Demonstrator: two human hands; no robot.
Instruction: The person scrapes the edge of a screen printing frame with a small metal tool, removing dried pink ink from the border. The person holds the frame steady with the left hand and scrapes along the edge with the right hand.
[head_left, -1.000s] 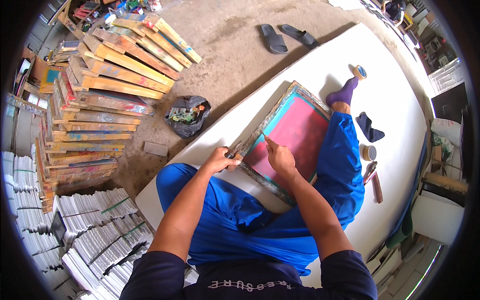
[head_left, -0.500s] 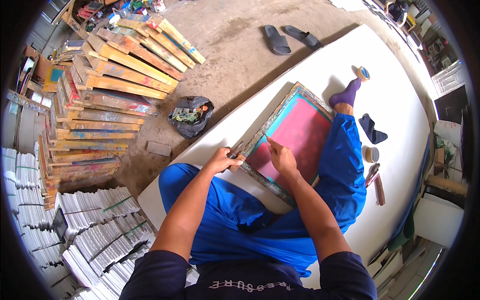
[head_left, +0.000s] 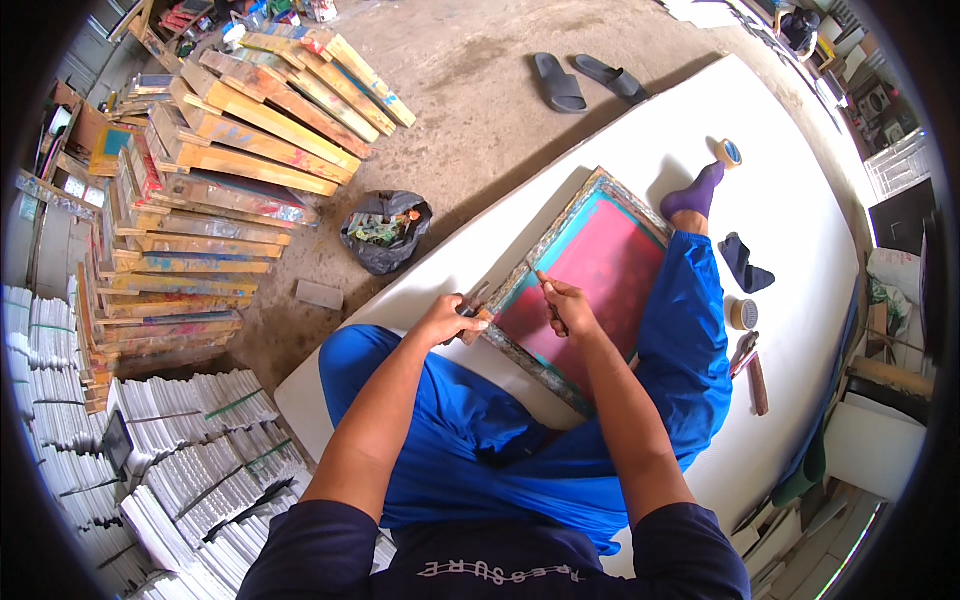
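A screen-printing frame (head_left: 645,210) with paint-spattered edges and a pink, turquoise-bordered mesh lies slanted between my legs. My left hand (head_left: 443,320) is closed at its near-left corner, around a dark tool with a wood-coloured part; its kind is hard to make out. Over the mesh, my right hand (head_left: 565,305) grips a slim tool with a brown handle (head_left: 543,277). Its thin tip reaches the inner side of the frame's left edge. Whether the tip touches the frame, I cannot tell.
The frame rests on a white board (head_left: 800,200). To its right lie tape rolls (head_left: 743,314), a dark sock (head_left: 742,262) and a hammer (head_left: 757,385). Leftward are a black bag of scraps (head_left: 385,232), stacked wooden frames (head_left: 200,250) and bundled paper (head_left: 190,420). Sandals (head_left: 560,83) lie beyond.
My right hand has moved slightly right, and its stretched index finger has curled in around the slim tool's handle. My left hand stays at the frame's corner.
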